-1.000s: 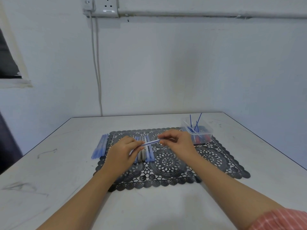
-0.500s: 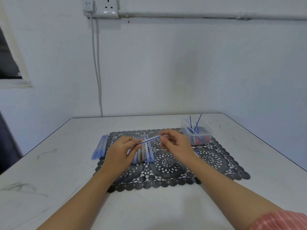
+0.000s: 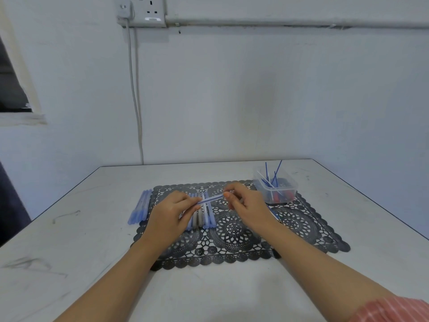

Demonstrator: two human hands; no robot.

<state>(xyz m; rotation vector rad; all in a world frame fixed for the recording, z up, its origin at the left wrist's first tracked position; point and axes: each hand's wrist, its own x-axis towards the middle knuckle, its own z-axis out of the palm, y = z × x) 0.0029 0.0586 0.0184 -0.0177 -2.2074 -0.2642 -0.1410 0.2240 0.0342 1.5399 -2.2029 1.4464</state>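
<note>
White-painted room, scuffed white table (image 3: 92, 228) pushed against the wall. Black lace-pattern placemat (image 3: 232, 252) lies mid-table and serves as reference. Above the placemat's far half, clear of its surface, a blue pen (image 3: 210, 199) is held between both hands, slanting up from left to right. Left hand (image 3: 169, 214), over the placemat's left part, has thumb and fingers curled round the pen's lower end; that end is hidden inside the grip. Right hand (image 3: 248, 205), over the placemat's centre, pinches the pen's upper end between thumb and fingertips. Whether that end is a cap or the tip, cannot tell. Under the held pen a row of pens (image 3: 206, 217), blue with a couple of grey, lies side by side on the placemat, partly covered by the left hand. A second bunch of blue pens (image 3: 140, 209) lies on the table just beside the placemat's left edge. At the placemat's far right corner sits a clear plastic tub (image 3: 278, 196) with thin blue refills (image 3: 267, 173) sticking up out of it. On the wall well beyond the placemat's far edge, a socket (image 3: 151, 12) with a grey cable (image 3: 135, 101) hanging down.
</note>
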